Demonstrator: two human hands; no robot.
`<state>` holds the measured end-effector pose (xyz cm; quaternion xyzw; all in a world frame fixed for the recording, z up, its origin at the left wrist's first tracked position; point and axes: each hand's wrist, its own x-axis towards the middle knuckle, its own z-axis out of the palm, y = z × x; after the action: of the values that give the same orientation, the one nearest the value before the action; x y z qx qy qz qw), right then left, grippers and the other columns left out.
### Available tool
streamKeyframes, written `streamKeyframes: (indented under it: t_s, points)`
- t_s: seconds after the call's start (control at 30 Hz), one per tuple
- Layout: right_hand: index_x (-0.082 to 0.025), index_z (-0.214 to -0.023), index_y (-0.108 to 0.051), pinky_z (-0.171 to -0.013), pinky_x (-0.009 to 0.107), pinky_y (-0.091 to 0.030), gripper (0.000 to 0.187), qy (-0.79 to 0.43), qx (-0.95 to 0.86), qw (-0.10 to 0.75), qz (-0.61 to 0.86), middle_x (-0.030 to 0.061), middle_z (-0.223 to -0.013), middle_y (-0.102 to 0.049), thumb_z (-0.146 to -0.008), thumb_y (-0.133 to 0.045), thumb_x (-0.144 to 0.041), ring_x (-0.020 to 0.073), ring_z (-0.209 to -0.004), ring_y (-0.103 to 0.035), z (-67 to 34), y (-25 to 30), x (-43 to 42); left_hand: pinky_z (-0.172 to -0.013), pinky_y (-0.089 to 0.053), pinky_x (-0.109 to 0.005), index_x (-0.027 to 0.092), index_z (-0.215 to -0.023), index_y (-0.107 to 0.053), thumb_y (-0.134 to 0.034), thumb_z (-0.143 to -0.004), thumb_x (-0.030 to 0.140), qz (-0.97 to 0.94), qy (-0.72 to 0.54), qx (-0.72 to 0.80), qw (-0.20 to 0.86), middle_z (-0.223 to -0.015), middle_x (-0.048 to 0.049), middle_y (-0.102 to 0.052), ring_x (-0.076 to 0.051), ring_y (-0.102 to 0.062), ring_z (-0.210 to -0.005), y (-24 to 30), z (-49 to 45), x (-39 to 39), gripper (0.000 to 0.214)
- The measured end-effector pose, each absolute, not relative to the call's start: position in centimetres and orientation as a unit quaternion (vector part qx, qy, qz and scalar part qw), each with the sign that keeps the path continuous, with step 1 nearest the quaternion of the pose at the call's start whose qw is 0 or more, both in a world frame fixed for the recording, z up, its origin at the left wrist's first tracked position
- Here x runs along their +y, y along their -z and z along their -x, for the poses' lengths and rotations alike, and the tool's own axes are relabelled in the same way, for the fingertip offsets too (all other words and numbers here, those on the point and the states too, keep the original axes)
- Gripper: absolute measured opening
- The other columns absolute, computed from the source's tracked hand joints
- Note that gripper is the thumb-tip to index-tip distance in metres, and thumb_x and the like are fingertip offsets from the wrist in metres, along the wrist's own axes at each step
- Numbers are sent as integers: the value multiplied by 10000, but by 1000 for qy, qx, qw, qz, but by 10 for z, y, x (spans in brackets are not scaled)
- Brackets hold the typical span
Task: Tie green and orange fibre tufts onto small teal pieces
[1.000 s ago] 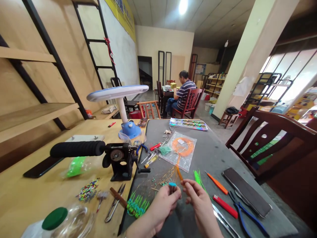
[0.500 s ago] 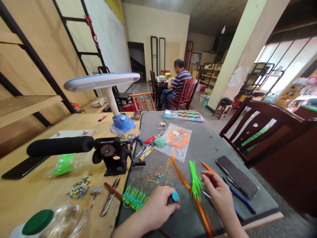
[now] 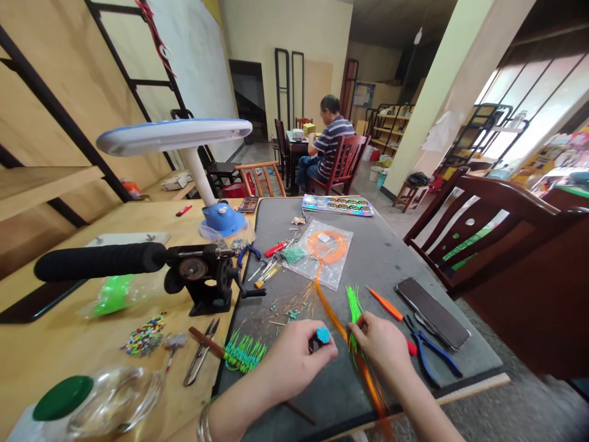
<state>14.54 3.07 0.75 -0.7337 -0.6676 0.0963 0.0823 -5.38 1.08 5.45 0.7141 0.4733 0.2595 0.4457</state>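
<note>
Touching green strands (image 3: 353, 302) well inside mat's edges (image 3: 481, 371)

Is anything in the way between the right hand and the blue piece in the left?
Partly: green strands are at the fingertips of the right hand, and orange strands cross the mat towards the left hand. Both look low, so probably neither blocks the blue piece.

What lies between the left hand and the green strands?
In the head view, the orange strands run across the gray mat between the left hand and the green strands.
</note>
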Motion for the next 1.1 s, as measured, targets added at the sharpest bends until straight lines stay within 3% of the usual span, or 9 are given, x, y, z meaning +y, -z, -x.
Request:
streamKeyframes:
  t_s: [0.17, 0.43, 0.63, 0.87, 1.1]
  points:
    - [-216, -637, -615, -509, 241, -294, 226, -141, -645, 111, 743, 37, -664, -700, -819, -515, -305, 178, -616, -630, -152, -8, 34, -635, -392, -238, 152, -682, -611, -597, -751, 247, -632, -316, 439, 555, -653, -2, -600, -142, -514, -651, -52, 46, 20, 118]
    - [-218, -632, -613, -501, 236, -278, 202, -160, -629, 129, 750, 18, -630, -681, -785, -569, -342, 161, -572, -595, -155, -7, 36, -608, -378, -237, 144, -649, -595, -647, -701, 281, -555, -337, 437, 623, -605, 16, -560, -117, -488, -602, -35, 41, 24, 155]
    - [-217, -647, -623, -497, 233, -294, 249, -181, -628, 149, 742, -4, -571, -638, -818, -486, -335, 153, -546, -575, -162, -1, 38, -413, -189, -199, 145, -697, -541, -668, -685, 387, -466, -319, 434, 703, -590, 52, -495, -34, -299, -421, -27, 39, 22, 274]
    - [-202, -653, -665, -473, 237, -314, 322, -288, -591, 252, 710, -29, -474, -553, -794, -486, -429, 139, -464, -489, -177, 6, 38, -398, -143, -193, 141, -698, -537, -707, -646, 446, -435, -321, 419, 730, -590, 60, -495, -12, -276, -403, -22, 39, 24, 353]
    - [-146, -749, -687, -437, 218, -209, 332, -474, -468, 392, 635, -63, -469, -413, -715, -596, -463, 83, -431, -314, -169, -5, 33, -399, -118, -202, 138, -712, -539, -724, -636, 438, -407, -330, 415, 744, -597, 59, -502, -7, -270, -397, -20, 36, 23, 361]
